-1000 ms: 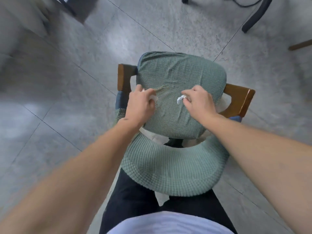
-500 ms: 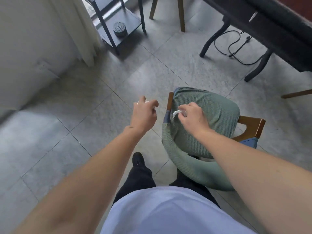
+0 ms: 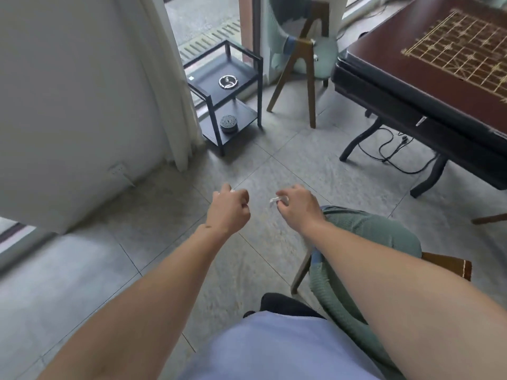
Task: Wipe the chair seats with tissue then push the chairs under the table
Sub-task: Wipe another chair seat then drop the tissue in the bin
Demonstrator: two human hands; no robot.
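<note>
A chair with a green cover (image 3: 375,229) stands at the lower right, largely hidden behind my right forearm. My right hand (image 3: 297,205) hovers just left of its seat, pinching a small crumpled white tissue (image 3: 275,200). My left hand (image 3: 229,209) is closed over the bare floor, with a white scrap of tissue (image 3: 233,190) showing at its knuckles. A second green-covered chair (image 3: 304,53) with wooden legs stands at the far side, by the corner of the dark table (image 3: 428,78).
A small black two-tier stand (image 3: 227,100) holding an ashtray and a round tin sits by the curtain (image 3: 167,86). A black cable (image 3: 392,154) trails on the grey tile floor under the table. A white wall (image 3: 68,105) fills the left.
Both hands have lifted off the chair's seat and moved left over the floor. The view has swung up, showing the table, stand and second chair.
</note>
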